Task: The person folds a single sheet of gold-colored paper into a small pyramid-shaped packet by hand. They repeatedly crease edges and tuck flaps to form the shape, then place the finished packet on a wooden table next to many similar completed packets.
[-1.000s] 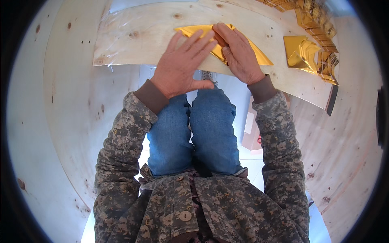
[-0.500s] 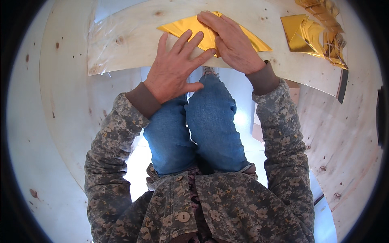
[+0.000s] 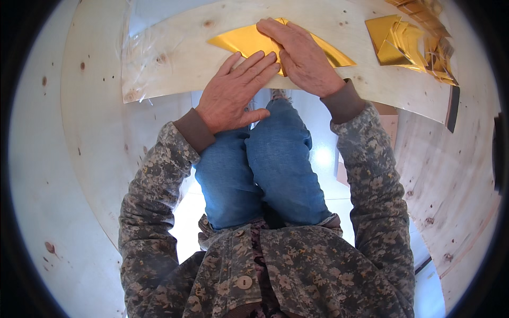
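Observation:
A sheet of shiny gold foil paper point(image 3: 241, 40), folded into a wide pointed shape, lies on the pale wooden tabletop point(image 3: 175, 74). My right hand point(image 3: 301, 55) rests flat across its middle, fingers stretched out, and covers part of the foil. At the paper's near edge is my left hand point(image 3: 230, 98), palm down, with fingers extended and thumb apart. Its fingertips reach the foil's lower edge beside the right thumb; whether they press on it I cannot tell. Neither hand is wrapped round anything.
A loose pile of folded gold foil pieces point(image 3: 405, 45) lies at the far right of the tabletop. Clear plastic film point(image 3: 140, 63) hangs about the left end. A dark strip point(image 3: 453, 109) edges the right corner. Below, a cardboard box point(image 3: 388, 127) shows.
My left hand has drawn slightly down off the foil, and its spread fingers have come closer together. My right hand stays nearly in place on the paper.

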